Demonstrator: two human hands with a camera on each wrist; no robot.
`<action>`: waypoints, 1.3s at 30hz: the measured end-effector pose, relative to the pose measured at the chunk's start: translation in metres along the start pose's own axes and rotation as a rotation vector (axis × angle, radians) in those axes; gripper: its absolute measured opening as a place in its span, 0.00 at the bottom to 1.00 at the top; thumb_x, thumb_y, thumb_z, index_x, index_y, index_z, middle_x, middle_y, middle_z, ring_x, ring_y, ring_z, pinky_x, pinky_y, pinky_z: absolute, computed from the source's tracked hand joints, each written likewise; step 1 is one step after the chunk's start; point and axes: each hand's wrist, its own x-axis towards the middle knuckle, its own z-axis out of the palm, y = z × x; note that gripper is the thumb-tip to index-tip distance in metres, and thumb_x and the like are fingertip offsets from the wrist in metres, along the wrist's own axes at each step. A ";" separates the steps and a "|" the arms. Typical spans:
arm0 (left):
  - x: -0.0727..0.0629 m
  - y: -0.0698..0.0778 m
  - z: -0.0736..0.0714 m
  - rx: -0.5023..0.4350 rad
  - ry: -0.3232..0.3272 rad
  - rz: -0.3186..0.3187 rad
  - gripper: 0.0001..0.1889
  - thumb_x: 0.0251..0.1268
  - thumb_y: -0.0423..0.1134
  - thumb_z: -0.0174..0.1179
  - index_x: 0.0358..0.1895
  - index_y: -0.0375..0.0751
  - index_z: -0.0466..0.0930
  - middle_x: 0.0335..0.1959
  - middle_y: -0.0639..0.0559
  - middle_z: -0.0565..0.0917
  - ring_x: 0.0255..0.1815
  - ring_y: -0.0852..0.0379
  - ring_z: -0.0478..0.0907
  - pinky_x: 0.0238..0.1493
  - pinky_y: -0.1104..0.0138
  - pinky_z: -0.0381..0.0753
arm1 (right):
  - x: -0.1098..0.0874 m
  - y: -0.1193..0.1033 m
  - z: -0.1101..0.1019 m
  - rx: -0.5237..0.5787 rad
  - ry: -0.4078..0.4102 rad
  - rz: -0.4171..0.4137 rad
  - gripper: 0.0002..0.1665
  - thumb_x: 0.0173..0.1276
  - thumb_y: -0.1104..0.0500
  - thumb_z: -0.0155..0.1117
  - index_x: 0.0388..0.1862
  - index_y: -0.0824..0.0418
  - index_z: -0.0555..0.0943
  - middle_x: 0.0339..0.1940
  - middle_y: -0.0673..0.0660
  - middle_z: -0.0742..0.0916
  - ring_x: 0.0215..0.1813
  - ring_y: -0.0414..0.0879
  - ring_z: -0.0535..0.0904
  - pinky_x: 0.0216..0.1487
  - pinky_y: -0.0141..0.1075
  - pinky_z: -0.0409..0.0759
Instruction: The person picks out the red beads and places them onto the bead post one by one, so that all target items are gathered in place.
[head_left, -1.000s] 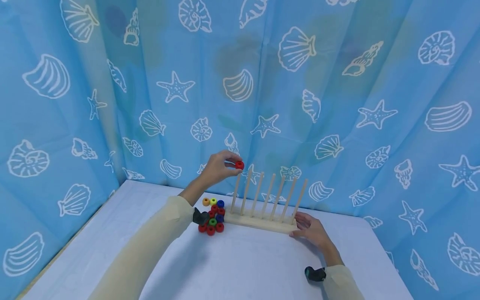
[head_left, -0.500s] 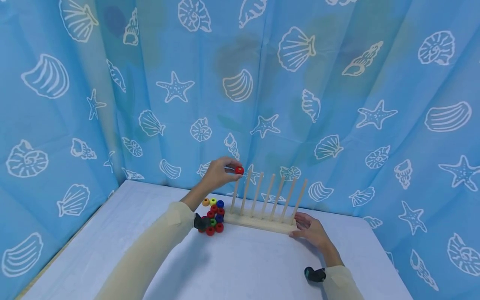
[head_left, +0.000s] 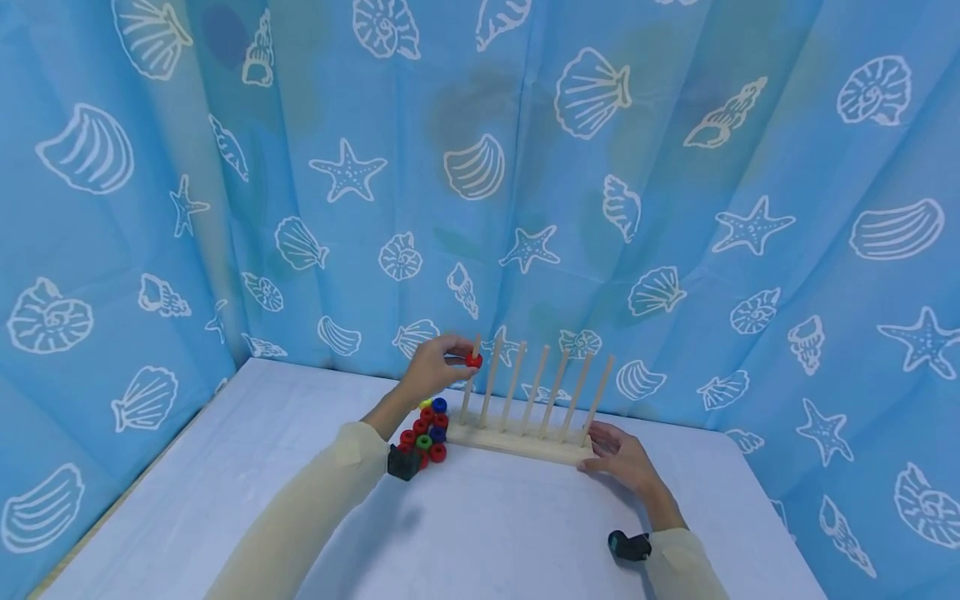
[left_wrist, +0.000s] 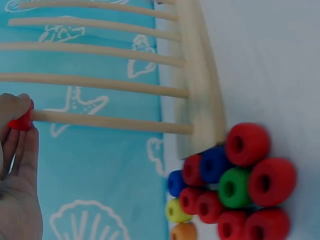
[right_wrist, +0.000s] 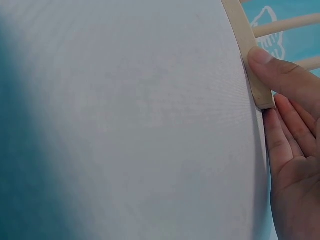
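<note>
Okay, left hand (head_left: pixel 430 367) pinches red bead (head_left: pixel 473 361) by its sides, so hole sits round leftmost peg (head_left: pixel 467 398) of peg rack (head_left: pixel 517 444); right hand (head_left: pixel 627 463) grips rack's right end, likely for steadiness; loose beads (left_wrist: pixel 239 181) by rack's left end, some maybe hidden.

"What's behind the table (head_left: pixel 510 533)?"
"A blue curtain (head_left: pixel 420 100), hanging in folds. White outlines all over: starfish (head_left: pixel 348 170), scallops (head_left: pixel 593 93), spiral shells (head_left: pixel 386 27)."
"Only at the back?"
"Down the left and right sides too."
"Plain blue?"
"Blurry darker patches (head_left: pixel 476 112), mostly high up."
"And the table?"
"White on top, tan strip (head_left: pixel 82 546) along its left edge."
</note>
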 end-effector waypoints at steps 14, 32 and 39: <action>-0.024 -0.049 0.024 -0.004 -0.030 -0.081 0.18 0.54 0.27 0.70 0.50 0.36 0.81 0.46 0.48 0.83 0.50 0.51 0.82 0.51 0.62 0.82 | -0.004 -0.007 0.001 0.015 -0.004 -0.004 0.52 0.48 0.60 0.81 0.71 0.63 0.65 0.69 0.66 0.72 0.71 0.60 0.66 0.64 0.43 0.70; -0.033 -0.067 0.039 0.221 -0.140 -0.147 0.16 0.55 0.30 0.70 0.49 0.40 0.82 0.46 0.49 0.83 0.48 0.50 0.80 0.51 0.58 0.82 | -0.005 -0.011 0.002 0.021 -0.005 0.009 0.51 0.49 0.63 0.80 0.71 0.66 0.65 0.69 0.69 0.71 0.70 0.62 0.66 0.64 0.46 0.70; -0.035 -0.071 0.042 0.259 -0.179 -0.168 0.15 0.53 0.26 0.69 0.46 0.40 0.82 0.44 0.51 0.83 0.45 0.54 0.79 0.53 0.57 0.80 | -0.005 -0.009 0.001 0.013 0.002 -0.003 0.51 0.49 0.60 0.81 0.71 0.63 0.66 0.69 0.66 0.72 0.70 0.59 0.68 0.64 0.45 0.71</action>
